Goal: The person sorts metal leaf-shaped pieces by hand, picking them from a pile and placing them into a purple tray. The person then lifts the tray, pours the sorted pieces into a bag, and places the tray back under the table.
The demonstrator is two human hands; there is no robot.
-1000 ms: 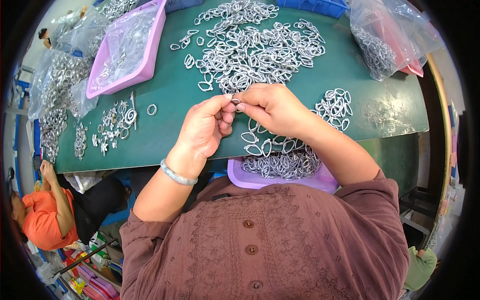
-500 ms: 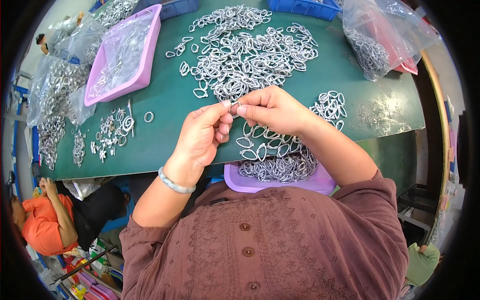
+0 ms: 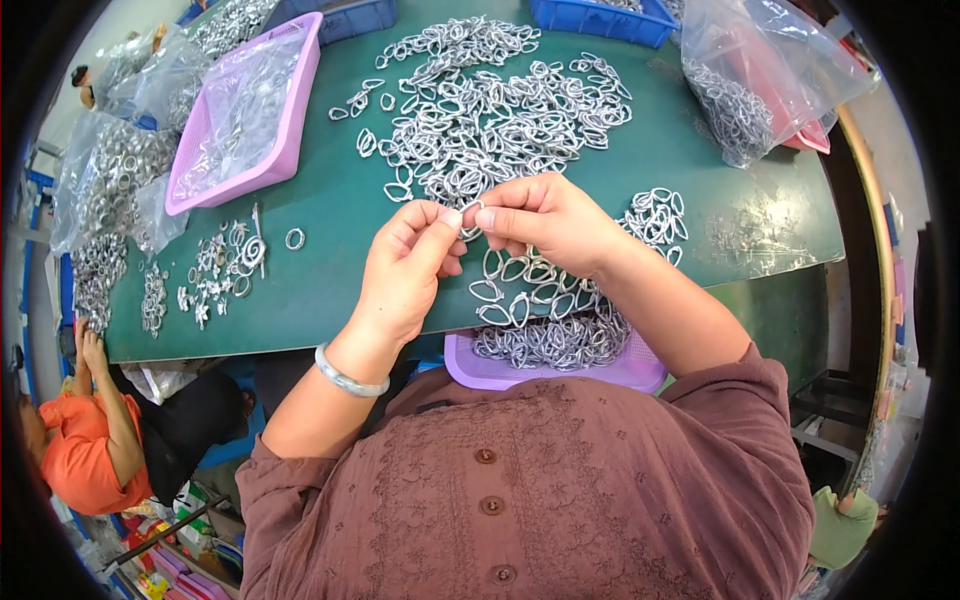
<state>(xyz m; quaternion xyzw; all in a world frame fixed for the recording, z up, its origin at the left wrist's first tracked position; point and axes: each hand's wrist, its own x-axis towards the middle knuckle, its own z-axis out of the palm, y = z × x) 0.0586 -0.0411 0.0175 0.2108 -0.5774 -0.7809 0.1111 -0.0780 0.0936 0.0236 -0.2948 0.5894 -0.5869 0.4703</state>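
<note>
My left hand (image 3: pixel 412 262) and my right hand (image 3: pixel 550 228) meet over the green table, thumbs and fingertips pinching one small silver metal ring (image 3: pixel 474 208) between them. Fingers cover most of this ring. Just beyond the hands spreads a large heap of silver oval metal rings (image 3: pixel 500 115). Under my right wrist, more oval rings (image 3: pixel 520 285) lie loosely along the near table edge. A purple basket (image 3: pixel 462 368) in front of my body holds a pile of similar rings. Right of my right wrist sits a smaller cluster of rings (image 3: pixel 655 215).
At the left stand a pink basket (image 3: pixel 295 120) with a plastic bag, bags of metal parts (image 3: pixel 120 170) and small loose pieces (image 3: pixel 215 275). Blue bins (image 3: pixel 605 22) line the far edge. A bag of rings (image 3: pixel 735 110) leans at far right. A person in orange (image 3: pixel 85 455) sits left.
My left hand's fingers have shifted, its thumb now reaching higher toward the ring. The pinch stays in nearly the same place. The person in orange has stretched their hands to the table edge.
</note>
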